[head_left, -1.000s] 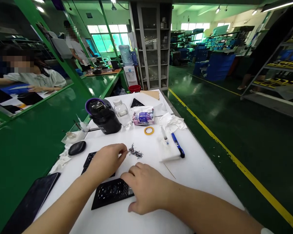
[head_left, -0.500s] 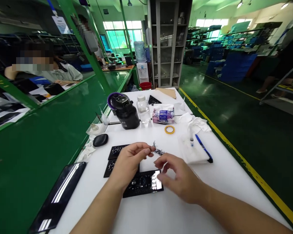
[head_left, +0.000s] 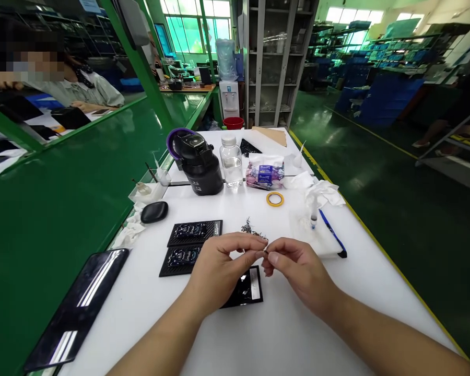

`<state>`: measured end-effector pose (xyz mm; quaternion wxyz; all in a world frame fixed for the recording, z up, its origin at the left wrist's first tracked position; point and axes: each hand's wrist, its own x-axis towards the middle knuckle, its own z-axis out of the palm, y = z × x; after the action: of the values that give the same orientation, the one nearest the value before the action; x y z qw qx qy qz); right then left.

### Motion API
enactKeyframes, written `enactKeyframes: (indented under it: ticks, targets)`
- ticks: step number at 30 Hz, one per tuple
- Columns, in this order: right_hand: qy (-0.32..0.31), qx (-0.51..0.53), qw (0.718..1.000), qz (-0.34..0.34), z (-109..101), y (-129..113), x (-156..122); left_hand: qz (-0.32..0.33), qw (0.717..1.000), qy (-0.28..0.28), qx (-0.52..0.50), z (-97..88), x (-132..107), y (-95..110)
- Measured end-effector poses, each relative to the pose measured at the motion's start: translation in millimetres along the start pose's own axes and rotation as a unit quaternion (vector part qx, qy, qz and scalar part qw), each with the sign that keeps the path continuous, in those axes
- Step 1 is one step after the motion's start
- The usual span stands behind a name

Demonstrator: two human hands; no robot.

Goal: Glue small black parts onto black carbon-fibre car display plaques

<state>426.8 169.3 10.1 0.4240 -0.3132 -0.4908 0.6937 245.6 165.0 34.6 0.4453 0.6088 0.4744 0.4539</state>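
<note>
Head view, sole item. Left hand: thumb and fingers are pinching at the tips; right hand: thumb and forefinger are likewise pinching, the two sets of fingertips meeting around a small dark piece – too tiny to identify. Pile of dark slivers: lying on the white table, just beyond the fingertips.

Writing. Upper black panel: bearing pale lettering at its right end, apparently "Utopia", running up the short edge. Middle black panel: lying just in front of it, its right end hiding behind the left hand. Near black panel: sitting below the hands, partly covered, a pale strip showing at its right end. Black flask: carrying white vertical characters, too small to read. Soft tissue pack: displaying a blue label with white print, illegible here.

Changes. Half a second ago the right hand was standing apart, its fingers loosely curled; now it is joining the left. The upper panel's lettered end, covered then by the left hand, is now showing – and the left hand is hiding more of the near panel
</note>
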Motion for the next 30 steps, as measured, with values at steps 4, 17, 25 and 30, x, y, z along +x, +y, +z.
enactKeyframes:
  ticks: [4,17,25,30]
  targets:
    - [0.006,-0.031,0.999,-0.002,0.2,-2.7,2.6,0.024,0.999,-0.027,0.033,-1.0,0.6,4.7]
    - [0.063,-0.334,0.925,-0.167,6.1,-8.4,-0.8,0.069,0.965,-0.098,0.232,-2.1,-4.6,5.3]
    - [0.069,-0.393,0.881,-0.254,5.3,-5.0,-1.5,-0.006,0.963,-0.134,0.235,7.3,-13.0,4.4]
    - [0.020,-0.241,0.967,-0.075,-0.5,-8.4,2.1,-0.057,0.970,-0.149,0.184,6.2,-11.7,7.5]
